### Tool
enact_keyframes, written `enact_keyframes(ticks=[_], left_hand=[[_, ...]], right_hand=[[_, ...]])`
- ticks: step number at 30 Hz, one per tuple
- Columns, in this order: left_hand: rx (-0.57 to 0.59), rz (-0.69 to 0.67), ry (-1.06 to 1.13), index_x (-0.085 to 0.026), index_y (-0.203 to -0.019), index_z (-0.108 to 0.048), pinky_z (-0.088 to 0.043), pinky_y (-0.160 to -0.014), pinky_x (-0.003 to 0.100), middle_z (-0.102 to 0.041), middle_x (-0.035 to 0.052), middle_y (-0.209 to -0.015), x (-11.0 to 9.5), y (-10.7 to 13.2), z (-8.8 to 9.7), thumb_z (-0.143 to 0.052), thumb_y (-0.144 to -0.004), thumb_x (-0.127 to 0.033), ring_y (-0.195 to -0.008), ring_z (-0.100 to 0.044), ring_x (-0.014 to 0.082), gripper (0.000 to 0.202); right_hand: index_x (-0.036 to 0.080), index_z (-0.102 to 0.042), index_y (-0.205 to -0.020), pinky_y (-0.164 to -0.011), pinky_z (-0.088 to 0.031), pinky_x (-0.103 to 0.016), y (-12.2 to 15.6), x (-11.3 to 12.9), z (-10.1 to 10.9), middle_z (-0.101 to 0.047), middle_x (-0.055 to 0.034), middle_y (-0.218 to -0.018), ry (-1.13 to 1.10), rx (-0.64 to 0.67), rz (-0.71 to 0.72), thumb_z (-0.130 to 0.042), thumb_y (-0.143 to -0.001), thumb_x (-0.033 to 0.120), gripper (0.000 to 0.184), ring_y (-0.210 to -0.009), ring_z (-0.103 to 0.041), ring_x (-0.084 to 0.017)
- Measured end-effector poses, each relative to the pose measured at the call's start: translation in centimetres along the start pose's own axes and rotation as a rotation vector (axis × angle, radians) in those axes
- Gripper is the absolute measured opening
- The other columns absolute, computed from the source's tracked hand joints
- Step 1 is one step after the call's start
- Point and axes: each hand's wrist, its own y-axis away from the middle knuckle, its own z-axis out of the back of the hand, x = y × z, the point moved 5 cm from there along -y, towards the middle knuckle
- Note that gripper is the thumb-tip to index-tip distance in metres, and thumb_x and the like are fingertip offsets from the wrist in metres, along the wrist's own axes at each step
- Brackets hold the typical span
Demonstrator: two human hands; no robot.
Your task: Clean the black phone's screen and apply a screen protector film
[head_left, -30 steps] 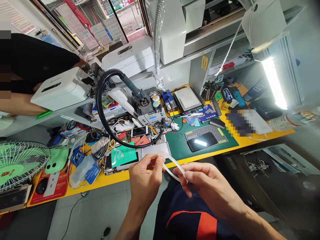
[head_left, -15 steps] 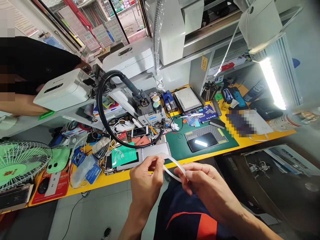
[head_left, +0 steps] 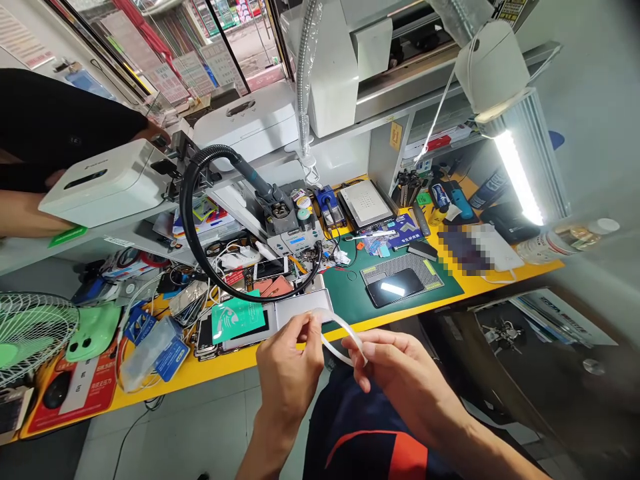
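Observation:
Both my hands are raised in front of the yellow workbench, over my lap. My left hand pinches one end of a thin white strip, thumb and fingers closed on it. My right hand grips the other end of the same strip, fingers curled. The strip arcs between the two hands. Just beyond them, at the bench's front edge, lie a grey slab-like device and a phone under a green card.
A dark phone lies on a green mat. A black hose loops from a soldering station. White boxes sit on a shelf, with another person's arm behind. A fan stands left, a lit lamp right.
The view has swung slightly, so the bench has slid left in the picture. My hands hold the white strip as before, a little closer to the bench edge.

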Motion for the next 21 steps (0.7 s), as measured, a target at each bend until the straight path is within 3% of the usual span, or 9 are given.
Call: enact_keyframes(ticks=[6,12,21], left_hand=[[-0.02,-0.032,-0.042,-0.023,-0.09,-0.078,-0.051,-0.061,0.02,-0.079,-0.0022,-0.076,0.16,0.16,0.0,-0.062,-0.094,-0.029,-0.062,-0.073,0.0127,0.017],[-0.027,-0.065,-0.072,-0.023,-0.089,-0.077,-0.049,-0.058,0.021,-0.08,-0.0024,-0.078,0.01,0.2,0.01,-0.062,-0.095,-0.026,-0.062,-0.073,0.0128,0.016],[-0.041,-0.126,-0.113,-0.022,-0.09,-0.076,-0.047,-0.057,0.023,-0.08,-0.001,-0.08,0.31,0.23,-0.22,-0.062,-0.095,-0.027,-0.058,-0.07,0.0131,0.015]], right_hand=[[0.013,-0.078,-0.079,-0.063,-0.042,-0.022,-0.1,-0.35,0.07,-0.062,-0.0041,-0.079,-0.02,-0.017,0.02,-0.067,-0.073,0.021,0.015,-0.064,-0.05,-0.009],[0.012,-0.079,-0.085,-0.06,-0.044,-0.023,-0.13,-0.37,0.19,-0.063,-0.0071,-0.08,-0.03,-0.008,0.019,-0.078,-0.082,0.038,0.027,-0.065,-0.053,-0.012],[0.012,-0.078,-0.08,-0.057,-0.043,-0.022,-0.71,-0.71,0.45,-0.06,-0.0045,-0.073,-0.062,-0.078,0.025,-0.074,-0.073,0.025,0.016,-0.061,-0.05,-0.01]])
